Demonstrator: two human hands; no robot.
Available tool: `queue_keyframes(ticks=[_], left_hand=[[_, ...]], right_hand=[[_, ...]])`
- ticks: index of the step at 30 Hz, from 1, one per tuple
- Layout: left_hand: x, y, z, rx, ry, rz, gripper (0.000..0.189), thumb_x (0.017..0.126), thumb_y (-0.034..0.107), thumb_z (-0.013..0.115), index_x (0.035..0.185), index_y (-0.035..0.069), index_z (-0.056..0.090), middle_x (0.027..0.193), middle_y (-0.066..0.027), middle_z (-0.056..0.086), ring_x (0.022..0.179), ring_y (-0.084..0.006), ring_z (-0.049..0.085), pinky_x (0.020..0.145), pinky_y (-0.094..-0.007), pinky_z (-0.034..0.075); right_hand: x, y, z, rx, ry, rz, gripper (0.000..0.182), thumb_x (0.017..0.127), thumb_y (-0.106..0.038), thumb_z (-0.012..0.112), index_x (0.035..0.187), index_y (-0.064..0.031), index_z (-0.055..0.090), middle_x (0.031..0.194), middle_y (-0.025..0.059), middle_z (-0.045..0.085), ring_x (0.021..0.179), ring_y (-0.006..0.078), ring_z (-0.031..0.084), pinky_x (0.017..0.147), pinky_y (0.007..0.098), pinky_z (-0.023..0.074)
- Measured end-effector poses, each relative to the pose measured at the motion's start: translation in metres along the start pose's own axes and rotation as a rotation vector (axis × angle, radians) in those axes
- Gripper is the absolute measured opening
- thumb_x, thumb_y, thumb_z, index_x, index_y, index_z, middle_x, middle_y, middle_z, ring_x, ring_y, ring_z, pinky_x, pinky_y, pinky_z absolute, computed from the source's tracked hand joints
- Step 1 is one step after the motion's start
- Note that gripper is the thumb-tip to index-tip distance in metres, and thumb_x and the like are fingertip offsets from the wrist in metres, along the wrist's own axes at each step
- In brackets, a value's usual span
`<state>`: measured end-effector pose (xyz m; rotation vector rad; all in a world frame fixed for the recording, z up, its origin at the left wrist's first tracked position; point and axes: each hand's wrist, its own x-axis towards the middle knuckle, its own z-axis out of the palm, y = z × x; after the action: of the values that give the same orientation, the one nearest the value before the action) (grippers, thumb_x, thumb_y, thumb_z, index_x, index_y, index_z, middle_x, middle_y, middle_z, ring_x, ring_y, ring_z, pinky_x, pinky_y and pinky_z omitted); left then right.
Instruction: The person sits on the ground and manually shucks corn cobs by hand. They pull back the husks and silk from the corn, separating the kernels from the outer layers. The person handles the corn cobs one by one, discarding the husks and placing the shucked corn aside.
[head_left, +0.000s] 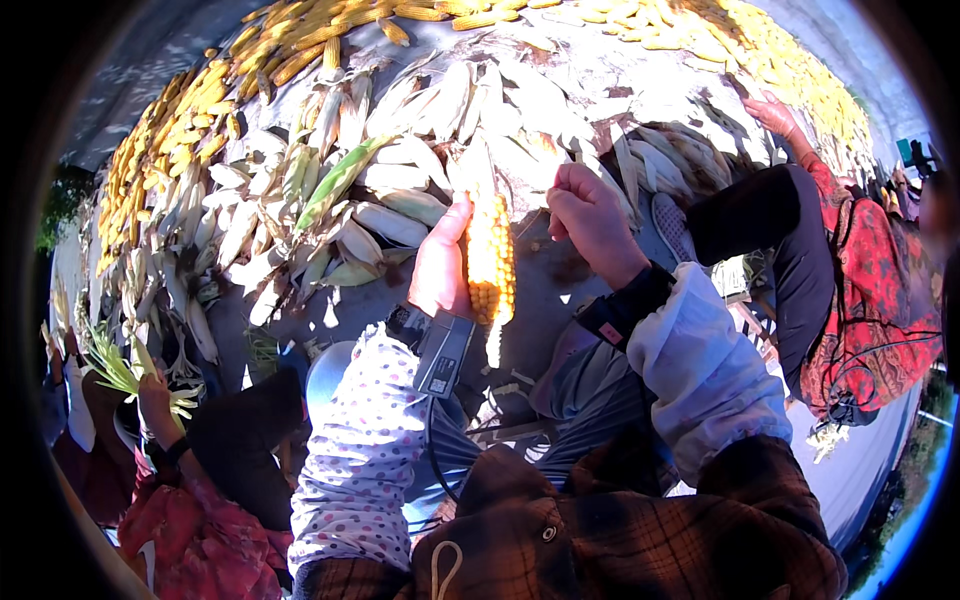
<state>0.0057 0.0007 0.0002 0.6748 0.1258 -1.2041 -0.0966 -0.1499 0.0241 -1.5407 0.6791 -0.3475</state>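
A bare yellow ear of corn (491, 262) hangs upright in front of me, its kernels exposed and pale husk still spreading from its upper end. My left hand (441, 264) holds it from the left side, the thumb along the upper part. To the right of the ear, my right hand (592, 221) is raised with its fingers curled into a loose fist; the curled fingers hide whether anything is inside. Beyond both hands lies a heap of unhusked corn ears (405, 202) with dry pale husks, a greener husk (341, 180) lying across it.
Husked yellow cobs (169, 142) form a long curved pile at the far left and top, with more cobs (795, 71) at the upper right. A co-worker in red (870, 277) sits at the right; another co-worker (199, 517) at lower left holds a green-husked ear (142, 367).
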Motion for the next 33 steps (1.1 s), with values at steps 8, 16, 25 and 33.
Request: queue_keyframes(ticks=[8, 16, 25, 33], left_hand=[[-0.005, -0.003, 0.011, 0.067, 0.041, 0.092, 0.037, 0.095, 0.036, 0.048, 0.111, 0.003, 0.057, 0.095, -0.0068, 0.064, 0.08, -0.0173, 0.061, 0.072, -0.0298, 0.05], [0.002, -0.006, 0.001, 0.322, 0.041, 0.237, 0.031, 0.095, 0.025, 0.05, 0.114, 0.001, 0.054, 0.099, -0.0056, 0.062, 0.083, -0.0144, 0.058, 0.075, -0.0286, 0.048], [0.001, 0.0, -0.003, 0.08, -0.046, -0.022, 0.048, 0.094, 0.045, 0.045, 0.117, 0.004, 0.054, 0.097, -0.0103, 0.063, 0.082, -0.0235, 0.061, 0.07, -0.0375, 0.051], [0.0, 0.001, -0.001, 0.071, 0.009, 0.001, 0.047, 0.093, 0.045, 0.047, 0.114, 0.004, 0.055, 0.097, -0.0102, 0.063, 0.083, -0.0246, 0.063, 0.07, -0.0385, 0.052]], right_hand=[[-0.008, -0.01, 0.01, 0.096, -0.276, 0.121, 0.018, 0.082, -0.015, 0.063, 0.079, 0.0013, 0.055, 0.065, 0.0032, 0.056, 0.051, 0.0086, 0.051, 0.047, 0.0229, 0.0401], [-0.011, -0.005, 0.015, 0.011, -0.197, 0.177, 0.012, 0.082, -0.012, 0.059, 0.074, -0.0034, 0.056, 0.061, 0.0003, 0.053, 0.049, 0.0074, 0.048, 0.047, 0.0233, 0.0381], [0.01, 0.002, -0.012, -0.056, 0.106, 0.041, 0.008, 0.078, -0.009, 0.056, 0.077, -0.0025, 0.058, 0.062, 0.0004, 0.053, 0.048, 0.0075, 0.049, 0.044, 0.0234, 0.0394], [-0.006, -0.021, -0.004, 0.101, -0.216, 0.093, 0.012, 0.088, -0.015, 0.056, 0.08, -0.0063, 0.056, 0.064, -0.0017, 0.052, 0.054, 0.0056, 0.048, 0.051, 0.0194, 0.0384]])
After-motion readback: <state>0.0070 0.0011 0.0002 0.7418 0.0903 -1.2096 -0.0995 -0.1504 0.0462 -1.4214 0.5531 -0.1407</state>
